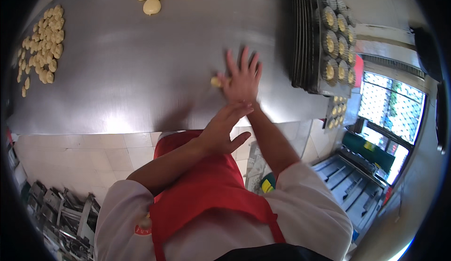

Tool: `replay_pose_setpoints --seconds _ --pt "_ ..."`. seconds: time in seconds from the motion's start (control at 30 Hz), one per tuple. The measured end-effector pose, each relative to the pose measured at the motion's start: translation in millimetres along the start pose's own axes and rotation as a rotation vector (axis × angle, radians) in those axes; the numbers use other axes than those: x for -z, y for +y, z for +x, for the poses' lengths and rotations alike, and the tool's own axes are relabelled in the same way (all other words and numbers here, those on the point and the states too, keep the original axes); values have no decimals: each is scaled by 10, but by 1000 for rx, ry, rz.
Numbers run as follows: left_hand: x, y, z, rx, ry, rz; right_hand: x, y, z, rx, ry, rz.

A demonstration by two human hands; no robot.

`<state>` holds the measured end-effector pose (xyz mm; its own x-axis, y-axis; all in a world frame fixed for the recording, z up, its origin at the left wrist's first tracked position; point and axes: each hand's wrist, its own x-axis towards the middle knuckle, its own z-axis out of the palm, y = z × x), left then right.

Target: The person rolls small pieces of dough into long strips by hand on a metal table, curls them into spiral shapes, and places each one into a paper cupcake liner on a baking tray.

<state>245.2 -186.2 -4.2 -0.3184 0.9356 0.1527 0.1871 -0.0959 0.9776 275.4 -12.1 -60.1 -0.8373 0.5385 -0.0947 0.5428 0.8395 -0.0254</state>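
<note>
My right hand (242,83) lies over the metal table (141,68) with its fingers spread. Beside its thumb is a small piece of pale yellow dough (216,82), partly hidden by the hand; I cannot tell whether anything lies under the palm. My left hand (224,128) is at the table's near edge, fingers stretched toward the right wrist and thumb apart, holding nothing. The fingertips overlap the right wrist in view; whether they touch it I cannot tell. Many small dough pieces (47,40) sit at the far left of the table.
Larger smooth dough balls (152,6) rest at the table's far side. A tall stack of dark trays (303,40) stands at the right, the top one carrying fluted metal tins (330,43) with dough in them. More filled tins (336,112) show lower down. Metal equipment (66,214) stands at lower left.
</note>
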Motion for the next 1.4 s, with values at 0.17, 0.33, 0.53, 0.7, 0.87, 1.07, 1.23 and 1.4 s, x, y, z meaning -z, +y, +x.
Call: replay_pose_setpoints --seconds 0.17,0.33,0.53,0.7,0.87,1.07,1.23,1.4 --pt "20 -31 460 -118 163 174 110 422 1066 -122 269 64" --pt "-273 -152 487 3 -3 251 -70 81 -513 47 -333 194" --pt "-366 -749 817 265 175 851 -41 436 -606 88 -42 195" --pt "539 -880 2019 337 312 1212 234 773 1148 31 248 190" --pt "276 -608 847 205 -211 1290 -52 857 -39 280 72 264" --pt "-188 -357 -196 440 -80 1153 139 791 -1279 188 -151 351" --pt "866 -865 1488 427 405 1300 129 1012 810 -46 234 115" --pt "1017 -959 1250 261 144 1274 33 1016 805 107 196 117"
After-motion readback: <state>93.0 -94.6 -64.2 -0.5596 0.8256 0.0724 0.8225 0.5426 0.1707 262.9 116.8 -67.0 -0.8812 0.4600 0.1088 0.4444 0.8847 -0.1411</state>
